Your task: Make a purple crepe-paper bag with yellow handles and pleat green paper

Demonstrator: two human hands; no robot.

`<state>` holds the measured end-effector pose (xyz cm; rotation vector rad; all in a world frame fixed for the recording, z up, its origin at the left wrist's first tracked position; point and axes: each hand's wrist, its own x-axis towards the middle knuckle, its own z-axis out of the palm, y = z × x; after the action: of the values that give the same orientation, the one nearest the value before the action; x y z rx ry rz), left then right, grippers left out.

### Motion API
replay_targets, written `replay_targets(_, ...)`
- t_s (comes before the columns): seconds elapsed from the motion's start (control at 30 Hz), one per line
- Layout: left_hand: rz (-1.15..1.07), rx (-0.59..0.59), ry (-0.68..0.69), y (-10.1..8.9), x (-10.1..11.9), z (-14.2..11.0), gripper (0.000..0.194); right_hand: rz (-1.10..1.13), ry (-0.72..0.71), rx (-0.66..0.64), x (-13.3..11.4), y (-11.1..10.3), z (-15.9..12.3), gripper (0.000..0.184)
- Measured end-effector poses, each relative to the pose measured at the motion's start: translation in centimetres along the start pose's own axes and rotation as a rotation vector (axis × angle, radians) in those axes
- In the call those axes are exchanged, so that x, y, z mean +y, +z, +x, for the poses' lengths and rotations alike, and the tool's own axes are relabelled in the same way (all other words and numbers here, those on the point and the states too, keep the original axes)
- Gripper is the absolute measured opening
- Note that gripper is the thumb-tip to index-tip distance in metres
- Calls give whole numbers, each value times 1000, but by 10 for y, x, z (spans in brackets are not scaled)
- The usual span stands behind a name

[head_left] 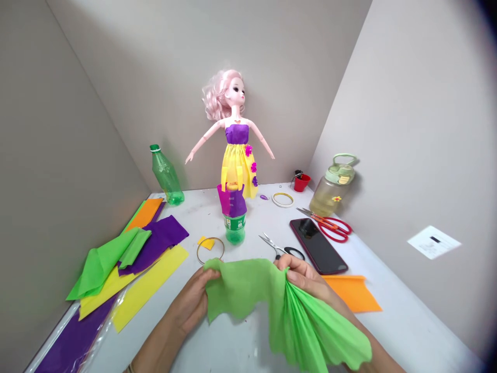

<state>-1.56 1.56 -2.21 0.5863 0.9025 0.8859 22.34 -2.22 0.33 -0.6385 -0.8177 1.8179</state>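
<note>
Both my hands hold a sheet of light green crepe paper (248, 292) above the white table (256, 217). My left hand (190, 300) grips its loose edge. My right hand (303, 274) pinches the sheet into gathered pleats that fan out downward. Just beyond the paper lie a thin gold ring (210, 250) and a small yellow paper scrap (205, 242). Farther back stands a pink-haired doll (235, 129) in a purple and yellow paper dress, behind a cut green bottle (234, 229) wrapped in purple paper.
Stacked green, purple, yellow and orange crepe sheets (128, 254) fill the left side. On the right lie small scissors (279, 246), a phone (318, 246), red-handled scissors (330, 225) and orange paper (351, 292). A plastic jug (332, 186) and green bottle (166, 176) stand at the back, with walls on three sides.
</note>
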Motion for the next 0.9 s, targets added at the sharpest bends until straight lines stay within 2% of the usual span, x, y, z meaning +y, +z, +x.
replay_targets(0.07,-45,38,-22,5,-2,-1,15,-1,3,11,0,0,0,20)
replay_targets(0.1,-61,21,-55,7,-1,-2,22,2,1,18,1,0,1,20)
replay_targets(0.17,-69,-87,-106,9,1,-7,44,8,0,29,2,1,1,19)
replay_targets(0.23,-17,-217,-84,10,6,-13,56,11,9,36,2,1,1,19)
replay_targets(0.33,93,-283,-44,10,9,-17,46,2,17,50,3,0,2,19)
replay_targets(0.4,106,-255,-43,10,9,-17,31,-17,23,59,3,0,2,20)
replay_targets(0.47,81,-208,-32,7,7,-15,25,-41,35,69,3,0,2,21)
replay_targets(0.57,69,-156,-40,5,4,-12,30,-87,52,102,3,2,2,22)
replay_targets(0.77,78,-94,58,16,-6,-15,18,-308,38,195,4,12,1,26)
replay_targets(0.83,81,-54,66,21,-10,-17,22,-385,10,227,5,16,1,27)
replay_targets(0.9,92,-68,49,23,-13,-20,32,-454,-16,256,6,20,1,28)
